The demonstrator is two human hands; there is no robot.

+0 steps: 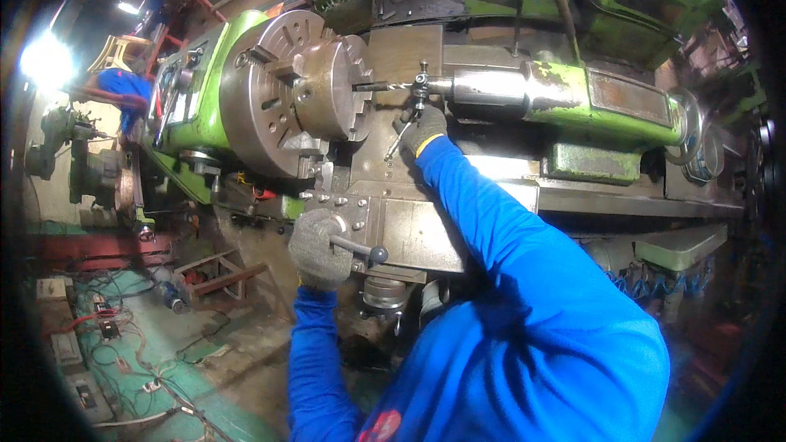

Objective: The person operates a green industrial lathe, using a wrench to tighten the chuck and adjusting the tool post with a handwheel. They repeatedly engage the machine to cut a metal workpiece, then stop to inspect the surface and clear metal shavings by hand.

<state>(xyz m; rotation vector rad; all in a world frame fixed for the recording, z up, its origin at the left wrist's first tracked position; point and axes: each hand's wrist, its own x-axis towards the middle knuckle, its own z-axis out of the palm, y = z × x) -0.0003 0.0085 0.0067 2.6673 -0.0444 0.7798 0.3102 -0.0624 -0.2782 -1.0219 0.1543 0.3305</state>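
Observation:
My left hand (321, 247), in a grey knit glove, is curled over the base of a lever (358, 247) with a black ball knob, at the tool post's near side. Its fingertips are partly hidden. Farther back, my right hand (422, 128), gloved in grey with a yellow cuff band, is closed round what looks like a chuck key (395, 144), whose thin metal bar sticks out at the lower left. Just above that hand is a drill chuck (421, 82) on the tailstock quill (489, 87). A drill bit (397, 86) points left from it towards the lathe chuck (323, 90).
A large slotted faceplate (260, 98) stands behind the lathe chuck on the green headstock (214, 74). The green tailstock (606, 102) with its handwheel (692, 127) fills the right. Cables (139, 368) lie across the floor at lower left, near a rusty frame (221, 274).

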